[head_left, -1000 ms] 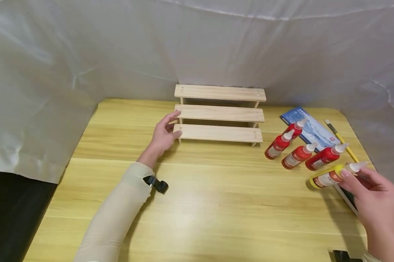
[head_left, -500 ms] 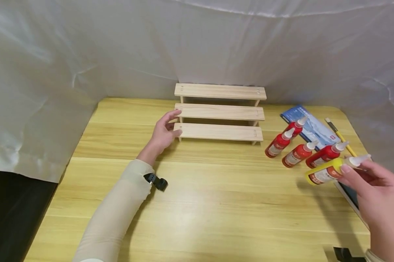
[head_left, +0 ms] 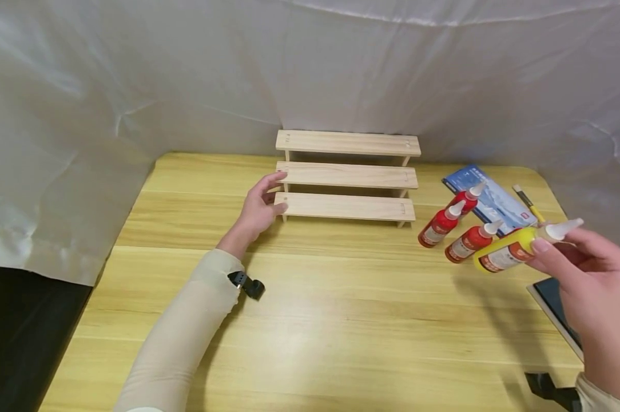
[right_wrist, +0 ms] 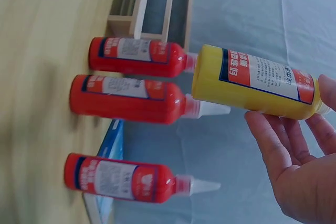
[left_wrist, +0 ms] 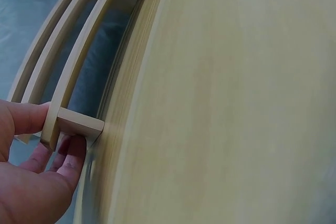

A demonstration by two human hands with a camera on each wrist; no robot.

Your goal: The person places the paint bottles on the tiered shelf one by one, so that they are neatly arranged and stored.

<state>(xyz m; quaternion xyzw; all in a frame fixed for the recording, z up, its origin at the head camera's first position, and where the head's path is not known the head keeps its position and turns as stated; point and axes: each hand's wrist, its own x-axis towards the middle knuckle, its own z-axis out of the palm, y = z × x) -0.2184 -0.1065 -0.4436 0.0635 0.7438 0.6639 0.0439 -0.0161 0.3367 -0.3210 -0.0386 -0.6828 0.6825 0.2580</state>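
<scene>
My left hand (head_left: 257, 213) grips the left end of a three-tier wooden display stand (head_left: 345, 206). In the left wrist view, the thumb and fingers close round the end of the stand's lowest board (left_wrist: 79, 61), near its leg. My right hand (head_left: 595, 280) pinches a yellow squeeze bottle (head_left: 503, 256) near its white nozzle. The bottle is off the table and tilted, nozzle to the right. Several red squeeze bottles stand upright beyond it, among them a front one (head_left: 469, 242) and a left one (head_left: 440, 226). One red bottle is mostly hidden behind the yellow one.
A blue flat box (head_left: 495, 197) lies behind the red bottles, with a yellow-handled brush (head_left: 527, 201) to its right. A dark, light-edged flat object (head_left: 554, 309) lies partly under my right hand. Grey cloth (head_left: 341, 68) hangs behind the table.
My right hand has lifted the yellow bottle off the table and moved it up and slightly left, over a red bottle. My left hand stays on the stand.
</scene>
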